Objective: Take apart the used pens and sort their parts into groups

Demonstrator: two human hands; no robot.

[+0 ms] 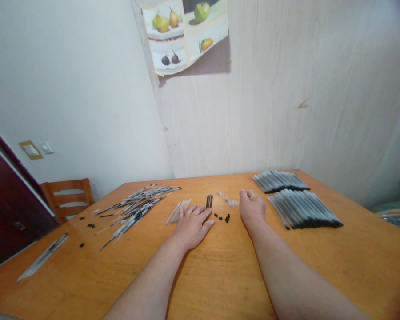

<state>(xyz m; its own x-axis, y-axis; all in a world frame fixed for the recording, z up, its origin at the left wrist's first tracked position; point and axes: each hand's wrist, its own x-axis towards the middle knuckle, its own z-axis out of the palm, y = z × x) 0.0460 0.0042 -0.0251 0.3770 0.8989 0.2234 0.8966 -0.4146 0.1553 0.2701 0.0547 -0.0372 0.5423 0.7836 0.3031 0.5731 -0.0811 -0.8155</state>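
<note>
My left hand [194, 224] lies flat with its fingers spread, palm down on the table. Its fingertips reach the lower ends of several dark pen refills [209, 201] and partly cover some clear pen barrels [176, 213]. My right hand [252, 206] is curled closed, beside the small clear plastic pieces [232, 203]; whatever its fingers may hold is hidden. Between both hands lie several small black plugs [227, 218]. Right of my right hand, pens with black ends are laid side by side in a nearer row [303, 209] and a farther row [280, 181].
A loose pile of pen refills [136, 209] spreads over the left of the wooden table [216, 275]. Farther left lies a clear bag [43, 258] with thin items, near a few black plugs [82, 245]. A wooden chair [68, 195] stands beyond the left edge; a wall rises behind.
</note>
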